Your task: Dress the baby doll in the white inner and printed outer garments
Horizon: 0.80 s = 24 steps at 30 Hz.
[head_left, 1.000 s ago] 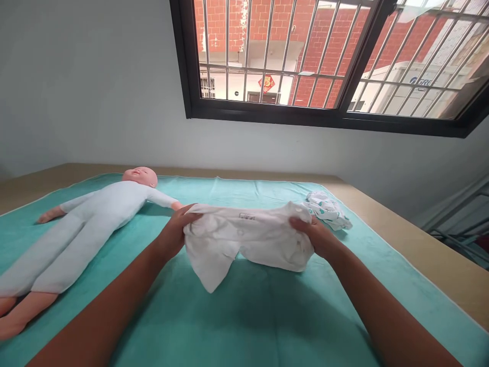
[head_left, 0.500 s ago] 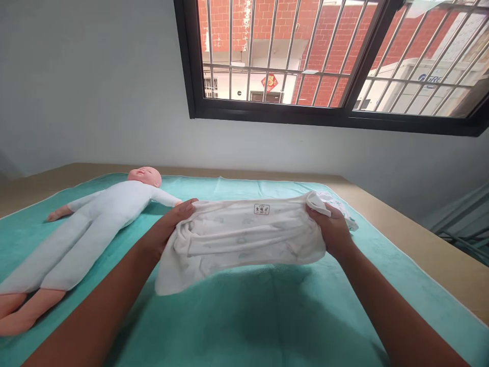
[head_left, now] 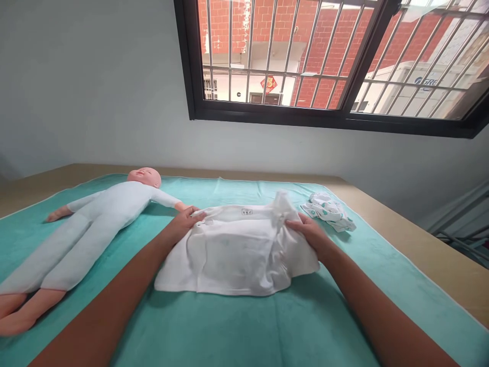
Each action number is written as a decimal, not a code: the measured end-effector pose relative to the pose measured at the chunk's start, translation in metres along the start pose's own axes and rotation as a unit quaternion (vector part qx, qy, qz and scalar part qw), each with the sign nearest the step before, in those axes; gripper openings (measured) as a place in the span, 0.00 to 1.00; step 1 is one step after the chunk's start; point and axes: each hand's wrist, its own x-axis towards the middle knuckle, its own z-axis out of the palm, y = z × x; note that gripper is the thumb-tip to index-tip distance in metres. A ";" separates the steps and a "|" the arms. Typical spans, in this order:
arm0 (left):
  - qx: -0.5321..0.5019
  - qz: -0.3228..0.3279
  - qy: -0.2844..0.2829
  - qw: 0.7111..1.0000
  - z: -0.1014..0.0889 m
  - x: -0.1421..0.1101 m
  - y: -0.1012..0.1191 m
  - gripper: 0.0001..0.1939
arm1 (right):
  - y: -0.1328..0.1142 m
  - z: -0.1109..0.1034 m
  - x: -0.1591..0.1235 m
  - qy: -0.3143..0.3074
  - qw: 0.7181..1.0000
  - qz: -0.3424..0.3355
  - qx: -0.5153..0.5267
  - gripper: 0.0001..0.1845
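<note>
A small white baby shirt (head_left: 237, 250) is stretched between my hands over the turquoise cloth, a printed label showing at its upper edge. My left hand (head_left: 187, 220) is closed on its upper left corner, close to the doll's hand. Fabric bunches up above my right hand (head_left: 307, 232), which grips the shirt's right side with the thumb on top. The shirt's lower hem hangs down to the cloth or just above it; I cannot tell which. On the left a baby doll (head_left: 114, 204) in a white bodysuit lies on its back, arms spread.
A crumpled white cloth with a green print (head_left: 330, 210) lies at the right. The turquoise cloth (head_left: 214, 331) covers most of a wooden surface (head_left: 412, 219). Behind stand a grey wall (head_left: 95, 92) and a black-framed window (head_left: 267, 114) with metal bars.
The shirt has come down and its lower part has unfolded towards me. My right hand has moved left, closer to my left hand, uncovering the crumpled printed cloth.
</note>
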 end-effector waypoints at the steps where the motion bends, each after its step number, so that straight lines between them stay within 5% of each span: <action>1: 0.043 0.005 0.020 0.999 0.001 0.003 -0.005 0.19 | 0.007 0.001 0.006 0.032 0.998 0.000 -0.045 0.25; 4: 0.113 0.024 0.034 0.993 0.003 0.006 -0.012 0.20 | 0.020 0.000 0.016 0.069 0.992 0.000 -0.102 0.23; 11: 0.299 -0.003 -0.030 0.954 -0.003 0.003 -0.012 0.19 | 0.002 -0.015 -0.001 -0.099 0.994 0.029 0.046 0.33; 15: 0.317 0.064 0.025 0.946 0.001 0.003 -0.015 0.14 | 0.002 -0.021 -0.002 -0.115 0.992 0.057 -0.007 0.35; 19: 0.441 0.125 0.156 0.875 0.012 0.001 -0.019 0.11 | 0.017 -0.016 0.010 -0.025 0.999 -0.012 -0.035 0.31; 24: 0.587 0.181 0.197 0.764 0.021 -0.003 -0.020 0.14 | 0.039 -0.008 0.026 0.156 0.958 -0.154 -0.184 0.21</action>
